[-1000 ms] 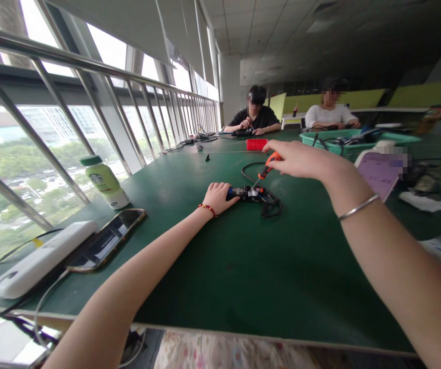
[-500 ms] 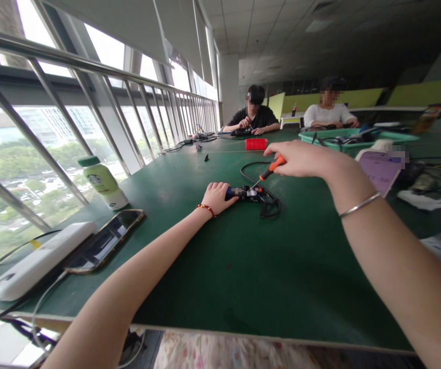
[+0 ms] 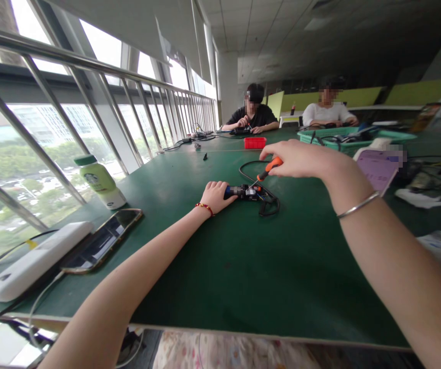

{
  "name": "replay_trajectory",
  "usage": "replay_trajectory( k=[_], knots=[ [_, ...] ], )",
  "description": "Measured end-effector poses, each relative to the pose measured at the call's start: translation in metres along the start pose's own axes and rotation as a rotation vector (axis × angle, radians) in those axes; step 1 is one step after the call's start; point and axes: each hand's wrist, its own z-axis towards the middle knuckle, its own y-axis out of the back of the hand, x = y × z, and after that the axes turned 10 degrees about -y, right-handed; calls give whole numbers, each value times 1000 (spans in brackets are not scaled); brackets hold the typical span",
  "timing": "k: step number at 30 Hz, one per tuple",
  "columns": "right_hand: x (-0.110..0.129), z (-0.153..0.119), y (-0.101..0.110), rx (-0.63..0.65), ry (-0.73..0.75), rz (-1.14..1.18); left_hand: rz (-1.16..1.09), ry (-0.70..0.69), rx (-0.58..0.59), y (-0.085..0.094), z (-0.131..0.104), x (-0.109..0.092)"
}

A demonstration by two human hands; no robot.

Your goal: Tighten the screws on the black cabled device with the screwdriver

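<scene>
A blue and black device [image 3: 245,192] with a black cable lies on the green table [image 3: 243,266]. My left hand [image 3: 215,197] is closed over the device's left end and holds it against the tabletop. Above and to the right, my right hand [image 3: 285,158] grips the orange handle of a screwdriver [image 3: 273,164]. The screwdriver slants down to the left, and its tip meets the right part of the device. Exactly which spot the tip touches is too small to tell.
On the left are a green bottle [image 3: 99,182], a phone [image 3: 103,241] and a white power strip [image 3: 36,261]. Farther back stand a red box [image 3: 255,143] and a green basket [image 3: 330,134]. A purple-screened device [image 3: 378,166] stands right; two people sit across.
The whole view has shifted slightly. My right hand and the screwdriver handle have moved a little left and down; the left hand keeps its hold on the device.
</scene>
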Motion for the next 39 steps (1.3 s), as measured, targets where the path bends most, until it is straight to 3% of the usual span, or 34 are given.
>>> replay_trajectory(
  k=[5, 7, 14, 22, 27, 30, 34, 39],
  knots=[
    [5, -4, -2, 267, -68, 208, 14, 1, 11, 0, 0, -1],
    [7, -6, -2, 295, -77, 226, 14, -3, 7, 0, 0, 0],
    [4, -2, -3, -25, 36, 39, 1, -9, -15, -4, 0, 2],
    [12, -6, -2, 171, -50, 127, 4, -10, -10, -4, 1, 1],
    [6, 3, -7, -29, 27, 80, -11, -9, -13, -3, 1, 0],
    [5, 6, -10, -76, 64, 66, -15, -5, -14, -2, 0, -1],
    [12, 3, -10, -14, -24, 134, 0, -4, -5, -2, 0, 0],
    [15, 3, -12, -174, -117, 78, 14, -5, -5, -3, 1, 1]
  ],
)
